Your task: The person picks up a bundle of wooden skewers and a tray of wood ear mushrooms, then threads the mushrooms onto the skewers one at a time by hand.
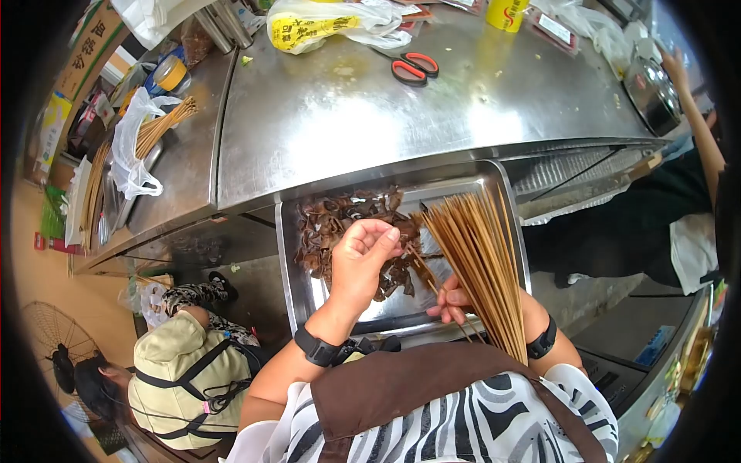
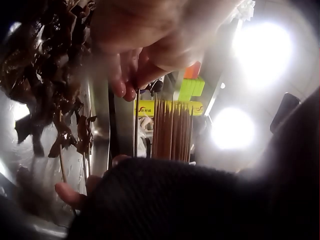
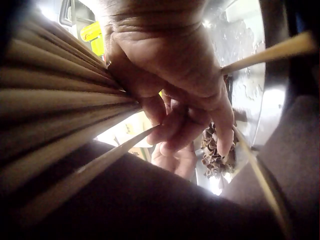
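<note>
Looks like a food-preparation kitchen, more commercial than domestic. Suggested by the long stainless-steel desk (image 1: 309,89) with scissors (image 1: 414,67) and a printed plastic bag (image 1: 316,29) on top, and by a rectangular metal tray (image 1: 285,255) of wet, dark brown food pieces (image 1: 315,228). Further signs: a bundle of wooden skewers (image 1: 477,251) over the tray's right side, a second skewer bundle (image 1: 166,125) in a thin bag (image 1: 130,135), a metal vessel (image 1: 654,94) at the far right, a brown apron (image 1: 417,378), a person in a pale yellow top (image 1: 170,366) and another in dark clothes (image 1: 617,228).
</note>
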Available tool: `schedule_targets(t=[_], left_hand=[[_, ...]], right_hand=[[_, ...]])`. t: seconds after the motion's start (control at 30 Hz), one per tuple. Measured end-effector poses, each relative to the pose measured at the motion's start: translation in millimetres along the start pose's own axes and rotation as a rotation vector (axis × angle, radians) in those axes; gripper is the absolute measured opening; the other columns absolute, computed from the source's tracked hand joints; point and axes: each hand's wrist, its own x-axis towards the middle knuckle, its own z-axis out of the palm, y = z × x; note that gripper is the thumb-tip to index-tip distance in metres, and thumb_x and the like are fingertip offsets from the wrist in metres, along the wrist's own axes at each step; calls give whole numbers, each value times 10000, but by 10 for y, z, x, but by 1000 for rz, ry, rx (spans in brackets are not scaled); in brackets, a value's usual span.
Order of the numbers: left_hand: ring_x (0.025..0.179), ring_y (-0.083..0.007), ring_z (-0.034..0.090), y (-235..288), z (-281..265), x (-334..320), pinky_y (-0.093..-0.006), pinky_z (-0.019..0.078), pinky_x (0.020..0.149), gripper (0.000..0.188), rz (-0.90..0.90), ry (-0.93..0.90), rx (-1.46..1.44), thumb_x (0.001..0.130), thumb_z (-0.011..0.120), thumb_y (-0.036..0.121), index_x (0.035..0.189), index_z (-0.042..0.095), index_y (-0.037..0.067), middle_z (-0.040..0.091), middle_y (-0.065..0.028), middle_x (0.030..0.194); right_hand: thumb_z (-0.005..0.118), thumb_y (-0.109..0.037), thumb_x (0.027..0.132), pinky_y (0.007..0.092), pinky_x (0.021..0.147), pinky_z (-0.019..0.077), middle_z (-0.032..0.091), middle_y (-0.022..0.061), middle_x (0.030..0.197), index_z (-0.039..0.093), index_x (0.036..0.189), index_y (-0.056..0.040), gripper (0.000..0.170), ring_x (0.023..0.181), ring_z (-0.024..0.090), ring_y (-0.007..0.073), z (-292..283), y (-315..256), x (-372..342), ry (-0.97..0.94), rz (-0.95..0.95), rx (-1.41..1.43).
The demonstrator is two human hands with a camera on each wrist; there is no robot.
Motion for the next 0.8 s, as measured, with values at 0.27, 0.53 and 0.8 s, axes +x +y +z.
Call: schedule_targets(t=[0.27, 0.53, 0.8], left_hand=[[881, -168, 612, 137, 110, -2, -335, 521, 786, 271, -59, 67, -67, 902, 573, 130, 1126, 454, 35, 621, -97, 950], [838, -94, 597, 132, 109, 92, -235, 493, 756, 286, -46, -204, 206, 855, 626, 48, 1127, 550, -1, 639, -59, 948], [860, -80, 581, 145, 59, 81, -217, 474, 779, 208, -23, -69, 142, 829, 621, -11, 1036, 612, 10, 632, -28, 938]], right_hand=[[633, -142, 863, 414, 953, 458, 582, 89, 627, 596, 888, 40, 187, 712, 630, 209, 9, -18, 1, -13, 3, 7], [638, -144, 858, 323, 872, 473, 601, 79, 636, 597, 905, 54, 208, 740, 627, 194, 11, -2, -27, -5, -5, 47], [635, -131, 860, 319, 871, 477, 604, 77, 640, 602, 911, 54, 195, 732, 632, 194, 0, -2, -31, -24, -14, 41]])
